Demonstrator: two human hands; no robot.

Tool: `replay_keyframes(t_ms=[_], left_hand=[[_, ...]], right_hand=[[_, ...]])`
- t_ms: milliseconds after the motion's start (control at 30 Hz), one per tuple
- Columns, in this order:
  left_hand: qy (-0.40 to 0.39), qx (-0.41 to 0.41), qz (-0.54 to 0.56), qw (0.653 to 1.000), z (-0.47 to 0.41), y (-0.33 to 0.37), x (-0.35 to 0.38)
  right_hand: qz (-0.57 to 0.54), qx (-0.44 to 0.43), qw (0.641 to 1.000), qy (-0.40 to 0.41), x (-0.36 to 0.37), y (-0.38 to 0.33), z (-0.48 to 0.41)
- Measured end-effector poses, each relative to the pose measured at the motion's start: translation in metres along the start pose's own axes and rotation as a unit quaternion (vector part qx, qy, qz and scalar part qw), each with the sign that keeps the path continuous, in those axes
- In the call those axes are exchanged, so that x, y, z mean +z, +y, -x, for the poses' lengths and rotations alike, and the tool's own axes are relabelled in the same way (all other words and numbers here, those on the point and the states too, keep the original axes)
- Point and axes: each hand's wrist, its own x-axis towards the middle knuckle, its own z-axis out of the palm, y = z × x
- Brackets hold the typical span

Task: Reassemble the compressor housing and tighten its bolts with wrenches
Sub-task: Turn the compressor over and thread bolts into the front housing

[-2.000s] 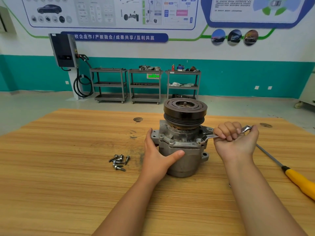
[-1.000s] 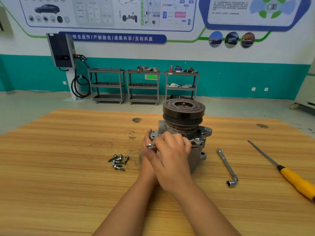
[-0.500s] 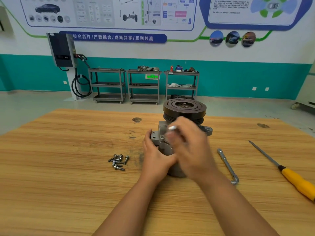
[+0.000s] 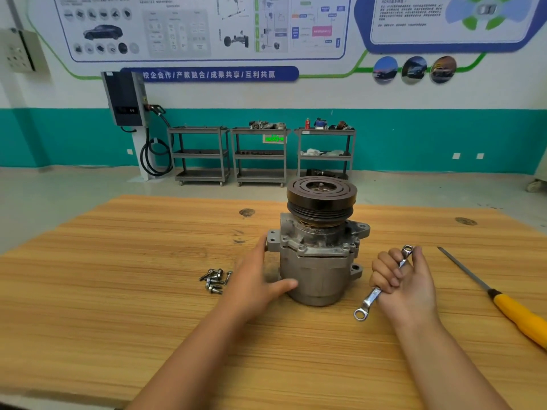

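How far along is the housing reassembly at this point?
Done: the compressor housing stands closed up, with bolt heads seated on its flange. In hand: the left hand steadies it while the right hand grips a ring wrench, clear of any bolt. Left: loose bolts on the table suggest more fitting and tightening.

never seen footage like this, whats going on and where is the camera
One view, from a camera worn on a person's head, looking down at two bare hands; no robot. On the light wooden table stands a grey metal compressor with a black round pulley on top. The left hand rests against its side. The right hand grips a silver double-ended ring wrench. A small pile of loose steel bolts lies left of the compressor, a yellow-handled screwdriver at the right.
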Motion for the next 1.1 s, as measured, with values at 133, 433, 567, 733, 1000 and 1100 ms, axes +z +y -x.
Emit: replay_keyframes(t_ms=[133, 433, 567, 733, 1000, 1100], left_hand=[[0.037, 0.008, -0.346, 0.937, 0.01, -0.033, -0.041], [-0.014, 0.006, -0.476, 0.879, 0.012, -0.051, -0.061], [-0.019, 0.011, -0.453, 0.891, 0.01, -0.051, -0.06], [-0.07, 0.057, -0.431, 0.898, 0.009, -0.054, -0.057], [-0.085, 0.106, -0.307, 0.942, 0.015, -0.036, -0.049], [-0.016, 0.124, -0.167, 0.978, 0.015, -0.009, -0.054]], right_hand=[[-0.017, 0.021, 1.0, 0.006, -0.005, 0.006, 0.0], [-0.069, 0.043, 0.996, 0.034, -0.01, 0.009, 0.002], [-0.071, 0.047, 0.996, 0.036, -0.011, 0.01, 0.002], [-0.062, 0.049, 0.996, 0.037, -0.012, 0.011, 0.0], [-0.057, 0.048, 0.997, 0.033, -0.013, 0.011, 0.0], [-0.05, 0.034, 0.998, 0.035, -0.014, 0.011, 0.0]])
